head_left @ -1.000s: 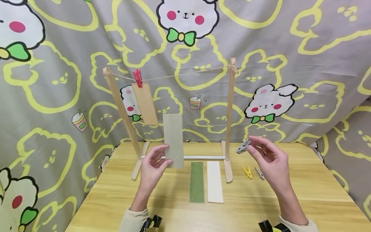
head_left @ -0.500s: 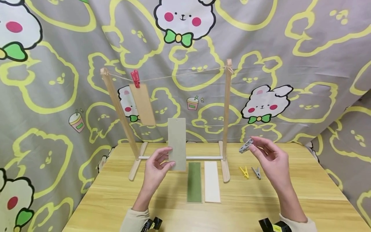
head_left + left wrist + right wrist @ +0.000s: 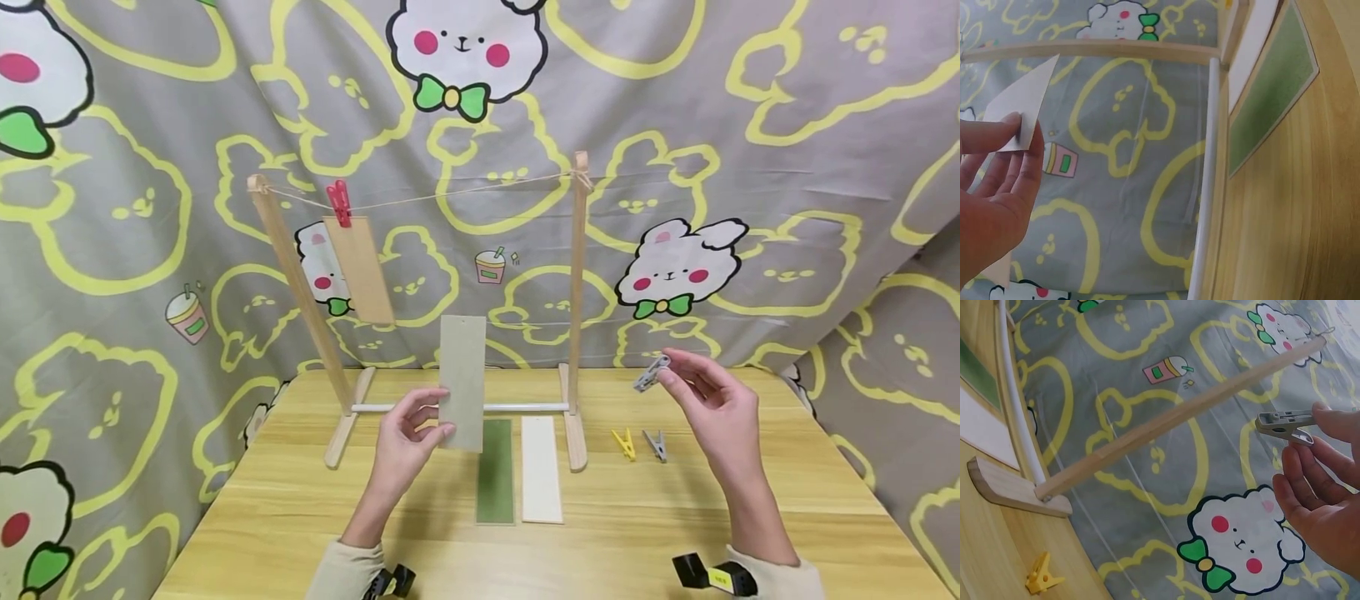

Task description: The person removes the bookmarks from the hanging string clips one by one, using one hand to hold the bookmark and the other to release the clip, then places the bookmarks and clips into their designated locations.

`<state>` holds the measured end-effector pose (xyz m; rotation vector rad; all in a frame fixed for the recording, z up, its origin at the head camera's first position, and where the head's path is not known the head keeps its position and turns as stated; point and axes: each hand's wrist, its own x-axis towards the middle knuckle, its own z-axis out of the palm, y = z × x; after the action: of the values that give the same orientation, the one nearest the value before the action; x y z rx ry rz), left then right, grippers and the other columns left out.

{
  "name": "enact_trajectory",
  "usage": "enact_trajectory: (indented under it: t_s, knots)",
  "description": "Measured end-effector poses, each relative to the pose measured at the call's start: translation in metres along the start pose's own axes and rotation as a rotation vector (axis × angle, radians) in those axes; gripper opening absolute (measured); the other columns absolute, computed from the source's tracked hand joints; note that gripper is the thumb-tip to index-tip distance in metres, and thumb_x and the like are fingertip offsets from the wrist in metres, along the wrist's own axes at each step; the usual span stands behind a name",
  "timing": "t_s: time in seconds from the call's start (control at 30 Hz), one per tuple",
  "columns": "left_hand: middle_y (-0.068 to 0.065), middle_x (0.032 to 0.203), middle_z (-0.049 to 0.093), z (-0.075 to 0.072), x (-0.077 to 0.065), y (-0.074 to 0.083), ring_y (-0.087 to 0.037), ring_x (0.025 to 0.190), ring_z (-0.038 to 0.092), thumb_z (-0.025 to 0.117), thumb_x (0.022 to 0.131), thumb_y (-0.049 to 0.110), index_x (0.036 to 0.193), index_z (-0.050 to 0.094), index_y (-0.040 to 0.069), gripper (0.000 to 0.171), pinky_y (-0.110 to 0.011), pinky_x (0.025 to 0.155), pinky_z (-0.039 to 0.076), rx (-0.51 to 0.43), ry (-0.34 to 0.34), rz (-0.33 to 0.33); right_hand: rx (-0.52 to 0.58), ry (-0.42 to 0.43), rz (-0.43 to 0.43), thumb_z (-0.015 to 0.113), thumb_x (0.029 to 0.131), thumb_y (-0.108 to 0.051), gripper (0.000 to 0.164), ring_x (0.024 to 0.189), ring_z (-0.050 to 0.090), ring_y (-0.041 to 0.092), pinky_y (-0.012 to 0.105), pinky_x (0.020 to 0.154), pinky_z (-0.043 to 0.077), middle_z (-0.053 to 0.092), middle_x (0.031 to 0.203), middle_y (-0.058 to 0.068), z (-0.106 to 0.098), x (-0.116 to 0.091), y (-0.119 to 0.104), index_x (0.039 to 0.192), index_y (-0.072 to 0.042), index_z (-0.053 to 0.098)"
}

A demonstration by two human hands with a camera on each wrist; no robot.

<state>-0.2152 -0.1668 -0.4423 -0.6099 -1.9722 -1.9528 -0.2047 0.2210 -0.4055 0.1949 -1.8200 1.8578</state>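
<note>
My left hand (image 3: 411, 437) pinches a grey-beige rectangular card (image 3: 462, 375) by its lower left edge, holding it upright in front of the rack. The card has a small hole near its top; in the left wrist view the thumb lies flat across the card (image 3: 1025, 106). To the right, my right hand (image 3: 716, 408) holds a grey clothespin (image 3: 652, 373) between thumb and fingertips. The right wrist view shows this clothespin (image 3: 1285, 423) side on. A red clothespin (image 3: 339, 204) clips a tan card (image 3: 360, 271) to the string (image 3: 457, 194) at the rack's left end.
The wooden rack's right post (image 3: 577, 292) and white crossbar (image 3: 528, 408) stand between the hands and the patterned curtain (image 3: 675, 100). On the table (image 3: 637, 525) lie a green card (image 3: 496, 479), a white card (image 3: 542, 471), a yellow clothespin (image 3: 624, 444) and another grey clothespin (image 3: 656, 447).
The left hand has moved the grey-beige card rightward and lower, so it now overlaps the green card in view. The right hand has shifted slightly right with its clothespin. The view has turned slightly.
</note>
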Motion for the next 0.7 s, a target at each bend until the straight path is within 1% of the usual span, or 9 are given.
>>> enact_trajectory:
  t_s: [0.13, 0.27, 0.5, 0.7]
  knots:
    - [-0.028, 0.119, 0.064, 0.001, 0.000, -0.002, -0.017, 0.091, 0.068, 0.075, 0.078, -0.022, 0.122, 0.063, -0.009, 0.047, -0.028, 0.075, 0.062, 0.004, 0.000, -0.011, -0.037, 0.020, 0.019, 0.074, 0.091, 0.002, 0.033, 0.100, 0.068, 0.011, 0.014, 0.087, 0.055, 0.073, 0.110, 0.002, -0.004, 0.002, 0.002, 0.122, 0.010, 0.067]
    - [-0.029, 0.116, 0.065, 0.004, 0.000, -0.004, -0.018, 0.090, 0.068, 0.074, 0.077, -0.023, 0.121, 0.063, -0.009, 0.047, -0.029, 0.074, 0.062, 0.005, 0.001, -0.028, -0.038, 0.031, 0.043, 0.075, 0.091, 0.002, 0.034, 0.099, 0.069, 0.009, 0.013, 0.085, 0.055, 0.074, 0.111, 0.000, -0.008, 0.003, 0.003, 0.123, 0.009, 0.067]
    - [-0.033, 0.114, 0.065, 0.006, -0.005, -0.010, -0.019, 0.089, 0.069, 0.074, 0.077, -0.023, 0.120, 0.063, -0.011, 0.046, -0.028, 0.073, 0.062, 0.012, -0.028, -0.058, -0.055, 0.017, 0.062, 0.076, 0.091, 0.000, 0.036, 0.100, 0.069, 0.007, 0.013, 0.084, 0.054, 0.074, 0.111, -0.004, -0.016, 0.004, 0.008, 0.125, 0.008, 0.066]
    - [-0.032, 0.117, 0.064, 0.003, -0.011, -0.015, -0.017, 0.088, 0.069, 0.074, 0.077, -0.022, 0.121, 0.063, -0.010, 0.046, -0.029, 0.072, 0.063, 0.017, -0.030, -0.091, -0.119, 0.004, 0.063, 0.076, 0.092, -0.003, 0.036, 0.097, 0.069, 0.005, 0.012, 0.083, 0.054, 0.074, 0.110, -0.007, -0.022, 0.006, 0.014, 0.125, 0.009, 0.066]
